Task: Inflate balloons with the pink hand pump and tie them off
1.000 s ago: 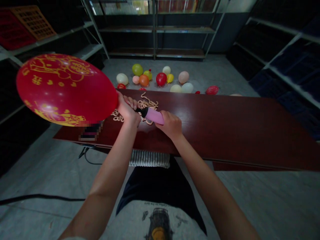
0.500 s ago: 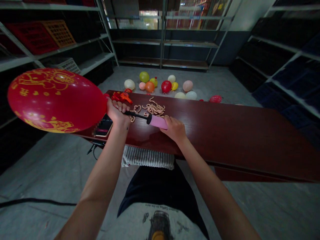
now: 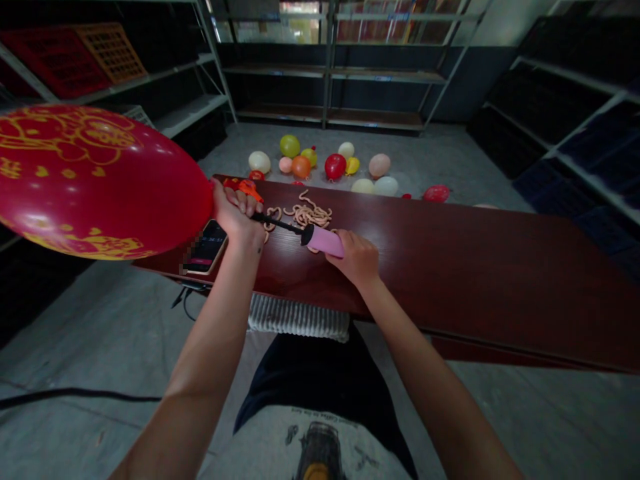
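Observation:
A large inflated red balloon point(image 3: 105, 183) with yellow print fills the left side, its outer end cut off by the frame. My left hand point(image 3: 237, 210) is closed around the balloon's neck, where the black rod of a pink hand pump point(image 3: 326, 241) meets it. The pump's pink barrel is gripped by my right hand point(image 3: 357, 257), right of the left one. Behind the pump, pale twisted balloons point(image 3: 310, 213) lie in a pile on the dark red table point(image 3: 450, 267). Uninflated red and orange balloons point(image 3: 249, 189) lie just beyond my left hand.
A phone point(image 3: 206, 248) lies on the table under the balloon, left of my left forearm. Several inflated balloons point(image 3: 335, 166) rest on the floor behind the table. Shelves point(image 3: 385, 75) stand at the back and both sides. A grey ribbed cushion point(image 3: 300, 318) is at the near edge.
The red balloon looks larger and reaches past the left edge. Both hands and the pump sit slightly further right. The view has tilted a little downward.

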A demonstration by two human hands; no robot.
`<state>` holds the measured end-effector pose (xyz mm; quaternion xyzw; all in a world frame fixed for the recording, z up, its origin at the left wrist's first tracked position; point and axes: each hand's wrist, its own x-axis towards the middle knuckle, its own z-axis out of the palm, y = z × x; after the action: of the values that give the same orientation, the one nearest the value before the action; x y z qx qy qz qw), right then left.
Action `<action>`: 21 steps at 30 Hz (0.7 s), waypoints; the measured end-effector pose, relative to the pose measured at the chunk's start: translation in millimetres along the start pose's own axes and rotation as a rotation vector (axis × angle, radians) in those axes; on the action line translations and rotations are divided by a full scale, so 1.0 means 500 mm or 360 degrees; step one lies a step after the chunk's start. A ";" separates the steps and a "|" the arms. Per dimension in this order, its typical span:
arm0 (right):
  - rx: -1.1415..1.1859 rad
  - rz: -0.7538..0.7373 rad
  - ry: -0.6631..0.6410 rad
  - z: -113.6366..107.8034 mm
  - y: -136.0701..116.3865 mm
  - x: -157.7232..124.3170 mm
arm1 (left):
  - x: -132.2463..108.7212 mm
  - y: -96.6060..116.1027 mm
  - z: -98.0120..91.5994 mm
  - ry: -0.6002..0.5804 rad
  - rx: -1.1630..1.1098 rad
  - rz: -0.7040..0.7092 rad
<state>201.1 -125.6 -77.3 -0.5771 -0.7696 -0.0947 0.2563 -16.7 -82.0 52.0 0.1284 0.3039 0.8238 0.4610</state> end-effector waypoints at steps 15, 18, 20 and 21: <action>0.0002 0.0090 0.0029 -0.008 -0.002 0.007 | -0.004 -0.053 0.024 -0.0106 0.0048 -0.0057; -0.0005 0.0101 0.0032 -0.008 -0.001 0.007 | -0.033 -0.093 0.031 -0.0101 0.0012 -0.0084; -0.0012 0.0119 0.0048 -0.008 0.000 0.007 | -0.049 -0.122 0.033 -0.0116 0.0002 -0.0090; -0.0018 0.0129 0.0059 -0.007 0.001 0.006 | -0.054 -0.134 0.034 -0.0129 -0.0005 -0.0091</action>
<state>202.1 -124.4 -72.7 -0.6074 -0.7401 -0.0993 0.2710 51.9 -72.1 25.6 0.1521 0.2871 0.8049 0.4966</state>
